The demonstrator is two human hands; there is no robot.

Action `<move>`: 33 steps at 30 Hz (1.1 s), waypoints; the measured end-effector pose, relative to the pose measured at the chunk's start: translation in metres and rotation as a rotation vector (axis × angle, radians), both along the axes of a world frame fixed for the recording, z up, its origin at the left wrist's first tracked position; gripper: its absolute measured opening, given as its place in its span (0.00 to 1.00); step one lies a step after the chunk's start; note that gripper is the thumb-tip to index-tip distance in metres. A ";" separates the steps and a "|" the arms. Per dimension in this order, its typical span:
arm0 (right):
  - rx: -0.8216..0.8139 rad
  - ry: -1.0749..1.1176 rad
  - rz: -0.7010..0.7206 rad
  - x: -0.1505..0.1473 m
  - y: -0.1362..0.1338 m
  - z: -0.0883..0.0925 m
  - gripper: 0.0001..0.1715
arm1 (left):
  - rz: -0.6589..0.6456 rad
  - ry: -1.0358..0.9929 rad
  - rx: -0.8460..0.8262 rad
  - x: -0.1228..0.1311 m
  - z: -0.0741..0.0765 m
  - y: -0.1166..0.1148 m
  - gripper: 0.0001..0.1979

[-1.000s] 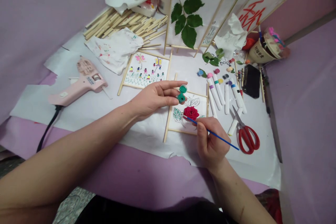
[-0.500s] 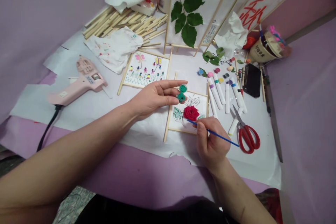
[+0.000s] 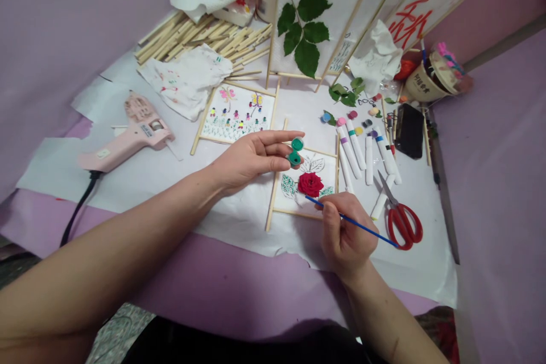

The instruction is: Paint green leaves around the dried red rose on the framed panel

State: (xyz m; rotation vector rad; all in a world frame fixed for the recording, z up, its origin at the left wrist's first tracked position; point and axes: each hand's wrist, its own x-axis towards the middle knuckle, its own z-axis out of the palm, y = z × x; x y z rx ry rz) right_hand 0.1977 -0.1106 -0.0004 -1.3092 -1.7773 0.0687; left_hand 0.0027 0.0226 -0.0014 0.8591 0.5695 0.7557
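My left hand holds a small paint pot of green paint between thumb and fingers, its lid flipped up. In my right hand is a thin blue paintbrush, its tip over the lower part of a framed picture. A red rose sits in the middle of that picture, with drawn leaves around it. The leaf at the left and the one at the right carry green paint; the top leaf is only outlined. My right hand hides the picture's lower right corner.
Red-handled scissors and several white markers lie to the right, near a black phone. A pink glue gun rests at the left. Behind are wooden sticks, a butterfly picture and a standing leaf frame.
My right hand has shifted slightly right and down with the paintbrush, whose back end now overlaps the scissors' handle. My left hand with the paint pot has stayed put.
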 end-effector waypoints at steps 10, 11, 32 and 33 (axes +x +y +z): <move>0.006 0.022 -0.004 -0.001 0.000 0.001 0.08 | 0.001 0.002 0.001 0.000 0.001 0.000 0.24; -0.001 0.014 -0.007 -0.001 0.000 0.001 0.07 | -0.004 -0.008 0.001 0.000 0.000 0.000 0.24; 0.222 0.224 -0.010 0.002 0.002 0.004 0.14 | -0.160 0.198 0.137 0.001 0.007 -0.005 0.26; 0.211 0.223 -0.005 0.002 0.001 0.004 0.14 | -0.165 0.203 0.140 0.001 0.007 -0.005 0.26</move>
